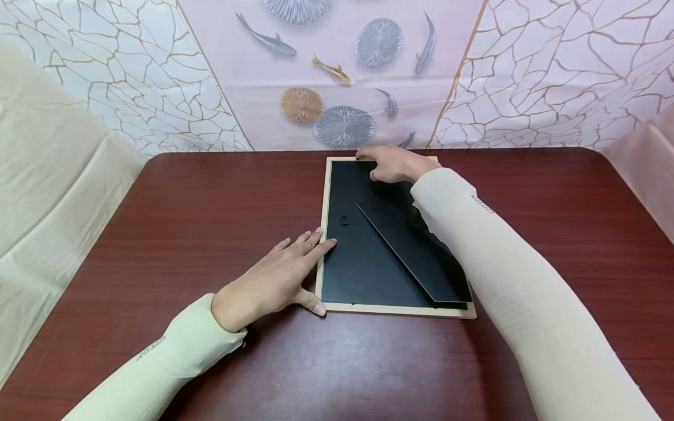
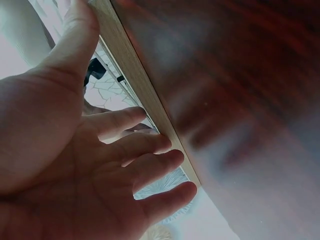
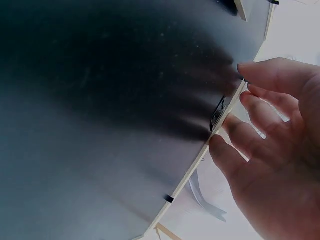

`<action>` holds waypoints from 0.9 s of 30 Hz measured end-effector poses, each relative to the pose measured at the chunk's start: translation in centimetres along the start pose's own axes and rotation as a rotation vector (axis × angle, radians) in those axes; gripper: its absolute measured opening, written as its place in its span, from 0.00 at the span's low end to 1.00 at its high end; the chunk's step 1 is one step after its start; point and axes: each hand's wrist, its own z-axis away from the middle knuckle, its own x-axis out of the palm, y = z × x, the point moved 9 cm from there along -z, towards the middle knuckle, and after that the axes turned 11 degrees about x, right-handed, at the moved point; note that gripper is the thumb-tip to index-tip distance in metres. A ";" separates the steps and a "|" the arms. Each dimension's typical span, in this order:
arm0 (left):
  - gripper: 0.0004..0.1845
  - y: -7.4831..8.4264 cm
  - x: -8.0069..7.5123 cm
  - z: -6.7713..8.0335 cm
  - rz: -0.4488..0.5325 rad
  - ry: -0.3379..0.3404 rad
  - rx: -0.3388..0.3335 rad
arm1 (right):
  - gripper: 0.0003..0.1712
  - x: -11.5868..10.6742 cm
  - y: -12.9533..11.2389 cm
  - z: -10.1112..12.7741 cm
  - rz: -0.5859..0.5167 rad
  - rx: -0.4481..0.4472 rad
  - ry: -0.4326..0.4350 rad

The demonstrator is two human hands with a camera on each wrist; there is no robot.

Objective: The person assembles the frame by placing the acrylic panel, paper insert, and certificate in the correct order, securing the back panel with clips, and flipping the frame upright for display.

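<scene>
A rectangular picture frame with a pale wooden rim and a black backing board (image 1: 363, 257) lies face down on the dark red-brown wooden table (image 1: 200, 199), towards the far middle of the tabletop, its long sides running away from the person. A long black easel stand (image 1: 411, 245) lies slantwise across the right half of the backing, running from near the middle of the frame to its near right corner. Small black clips sit along the far rim, seen close in the right wrist view (image 3: 220, 111).

The left hand (image 1: 274, 280) lies flat on the table against the frame's left rim, fingers straight and together, their tips reaching onto the rim and the thumb touching the near left corner. The right hand (image 1: 392, 164) rests on the frame's far edge, fingers loosely bent over the rim beside a clip; whether they pinch it cannot be told. The two hands are well apart, at opposite ends of the frame.

Beyond the frame's far edge hangs a pink backdrop printed with fish and round lily pads (image 1: 337, 76), flanked by cracked-line patterned panels. Left of the table a cream cloth (image 1: 52, 175) drapes down.
</scene>
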 end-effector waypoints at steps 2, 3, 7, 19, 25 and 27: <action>0.63 0.0 0.0 0.0 -0.003 0.000 0.000 | 0.38 0.1 0.0 -0.1 0.007 0.000 -0.002; 0.64 0.0 0.0 0.0 -0.004 0.002 0.000 | 0.38 0.1 0.0 -0.1 0.010 -0.002 -0.003; 0.64 -0.1 0.0 -0.1 0.009 -0.001 -0.006 | 0.38 0.2 0.0 -0.1 0.003 -0.004 -0.013; 0.65 -0.1 0.0 -0.3 0.006 -0.012 -0.015 | 0.35 0.2 -0.3 -0.1 0.031 -0.032 0.004; 0.65 0.0 0.0 -0.3 0.005 -0.012 -0.015 | 0.34 0.5 -0.4 0.1 0.036 -0.010 -0.001; 0.65 -0.1 0.0 -0.3 0.004 -0.012 -0.018 | 0.34 0.6 -0.4 0.1 0.038 0.003 -0.003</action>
